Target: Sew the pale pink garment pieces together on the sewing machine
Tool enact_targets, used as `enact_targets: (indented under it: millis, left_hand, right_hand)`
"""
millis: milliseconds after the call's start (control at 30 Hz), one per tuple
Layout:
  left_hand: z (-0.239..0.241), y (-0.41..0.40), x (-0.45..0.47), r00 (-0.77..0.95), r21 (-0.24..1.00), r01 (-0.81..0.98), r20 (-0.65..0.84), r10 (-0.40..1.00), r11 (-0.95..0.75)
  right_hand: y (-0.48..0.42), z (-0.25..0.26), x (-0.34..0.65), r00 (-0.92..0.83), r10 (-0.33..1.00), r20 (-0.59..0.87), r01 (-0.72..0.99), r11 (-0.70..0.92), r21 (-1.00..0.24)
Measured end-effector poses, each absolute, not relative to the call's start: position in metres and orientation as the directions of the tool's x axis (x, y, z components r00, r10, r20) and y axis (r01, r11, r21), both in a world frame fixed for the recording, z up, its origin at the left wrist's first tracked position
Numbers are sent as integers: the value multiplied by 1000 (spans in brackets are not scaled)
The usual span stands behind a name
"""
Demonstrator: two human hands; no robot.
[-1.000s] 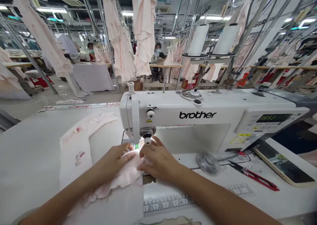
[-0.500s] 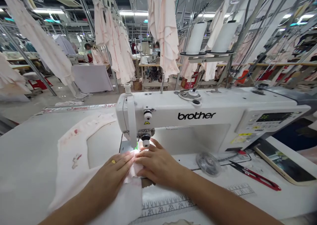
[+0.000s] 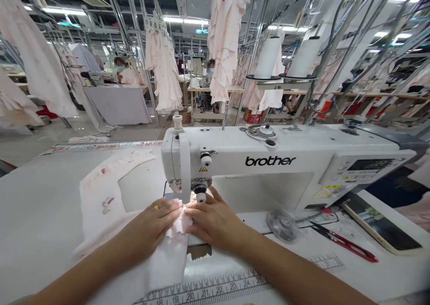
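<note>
A pale pink fabric piece [image 3: 104,202] with small red marks lies across the white sewing table and runs in under both hands to the presser foot [image 3: 200,193] of a white Brother sewing machine [image 3: 268,161]. My left hand [image 3: 154,224] lies flat on the cloth just left of the needle area. My right hand [image 3: 215,222] presses the cloth from the right with fingers spread, its fingertips close to the foot. The needle itself is hidden behind the foot and fingers.
Red thread snips [image 3: 346,247], a clear round disc [image 3: 283,225] and a phone [image 3: 379,224] lie right of the machine. A ruler scale [image 3: 208,289] is marked along the table's front. White thread cones [image 3: 268,58] stand behind. Pink garments hang overhead, and co-workers sit at tables beyond.
The ruffled cloth has drawn together and flattened under my hands, closer to the presser foot. Both hands stay near the foot, and the view has shifted slightly.
</note>
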State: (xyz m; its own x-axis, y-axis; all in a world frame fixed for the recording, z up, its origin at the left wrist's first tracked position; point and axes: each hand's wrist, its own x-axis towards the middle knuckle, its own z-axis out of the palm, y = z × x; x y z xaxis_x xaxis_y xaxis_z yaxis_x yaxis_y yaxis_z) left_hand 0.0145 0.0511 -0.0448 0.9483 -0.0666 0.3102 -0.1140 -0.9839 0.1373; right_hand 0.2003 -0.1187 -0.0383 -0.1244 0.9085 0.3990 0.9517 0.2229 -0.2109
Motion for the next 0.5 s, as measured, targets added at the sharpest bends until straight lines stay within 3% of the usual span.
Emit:
enact_targets:
  millis: [133, 300, 500]
  left_hand:
    - [-43, 52, 14, 955, 162, -98, 292, -47, -982]
    - [-34, 51, 15, 961, 114, -109, 267, -75, -987]
    - [-30, 47, 13, 905, 72, -305, 331, -266, -950]
  right_hand:
    - [-121, -37, 200, -230, 870, 437, 943, 311, -122]
    - [-124, -33, 199, -236, 872, 429, 946, 308, -105]
    - [-127, -32, 198, -227, 880, 417, 948, 297, -112]
